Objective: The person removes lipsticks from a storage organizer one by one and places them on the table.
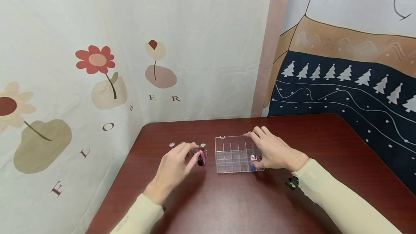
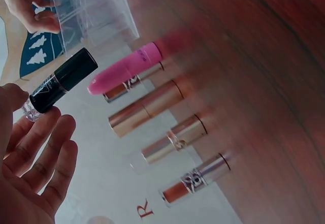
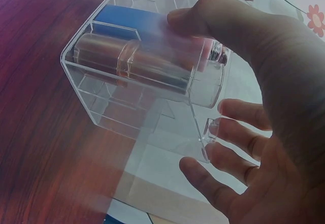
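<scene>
In the left wrist view, my left hand point(image 2: 38, 168) pinches a black lipstick tube point(image 2: 60, 82) by its clear end, thumb against fingers. That tube is held close by a row of upright lipsticks: a pink one point(image 2: 127, 67), a rose-gold one point(image 2: 147, 108) and several with clear or metallic cases. My right hand point(image 1: 274, 149) grips the right end of a clear divided box point(image 1: 224, 171), its thumb over the front and its fingers at the back edge. A blue tube point(image 3: 119, 22) and a brownish-gold lipstick point(image 3: 157, 67) stand in compartments near the right thumb.
Both the box and the lipsticks stand on a dark red-brown table point(image 1: 227, 201). A small round silver-rimmed top point(image 1: 172, 144) shows left of the left hand. Printed cloth point(image 1: 208, 46) hangs behind the table and along its sides.
</scene>
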{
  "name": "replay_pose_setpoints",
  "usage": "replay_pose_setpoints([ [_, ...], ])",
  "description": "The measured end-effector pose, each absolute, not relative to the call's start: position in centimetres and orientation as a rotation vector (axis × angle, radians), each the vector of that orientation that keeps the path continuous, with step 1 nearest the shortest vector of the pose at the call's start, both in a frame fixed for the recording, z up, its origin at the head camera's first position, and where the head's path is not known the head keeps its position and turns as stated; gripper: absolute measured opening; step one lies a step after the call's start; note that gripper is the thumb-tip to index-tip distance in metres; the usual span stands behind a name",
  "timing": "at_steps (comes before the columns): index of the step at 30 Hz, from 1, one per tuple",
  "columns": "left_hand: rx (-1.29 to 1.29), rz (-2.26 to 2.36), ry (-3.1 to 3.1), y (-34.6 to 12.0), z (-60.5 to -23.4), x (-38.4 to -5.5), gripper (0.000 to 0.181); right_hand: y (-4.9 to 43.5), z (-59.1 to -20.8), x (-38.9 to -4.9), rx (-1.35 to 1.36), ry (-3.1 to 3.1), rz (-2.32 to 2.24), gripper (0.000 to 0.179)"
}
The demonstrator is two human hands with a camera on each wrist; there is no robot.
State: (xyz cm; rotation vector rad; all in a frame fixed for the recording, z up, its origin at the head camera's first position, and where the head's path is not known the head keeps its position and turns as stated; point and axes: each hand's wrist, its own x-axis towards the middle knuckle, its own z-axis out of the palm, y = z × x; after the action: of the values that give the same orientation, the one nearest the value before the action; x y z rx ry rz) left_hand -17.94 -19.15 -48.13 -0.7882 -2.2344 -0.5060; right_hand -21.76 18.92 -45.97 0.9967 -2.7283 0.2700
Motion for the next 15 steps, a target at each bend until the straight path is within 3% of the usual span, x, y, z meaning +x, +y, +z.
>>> replay_pose_setpoints([
  [15, -0.728, -0.503, -2.271, -20.8, -48.7, -18.5, 0.028, 19.9, -47.8, -23.1, 1.096, -2.6, 0.393, 0.098],
])
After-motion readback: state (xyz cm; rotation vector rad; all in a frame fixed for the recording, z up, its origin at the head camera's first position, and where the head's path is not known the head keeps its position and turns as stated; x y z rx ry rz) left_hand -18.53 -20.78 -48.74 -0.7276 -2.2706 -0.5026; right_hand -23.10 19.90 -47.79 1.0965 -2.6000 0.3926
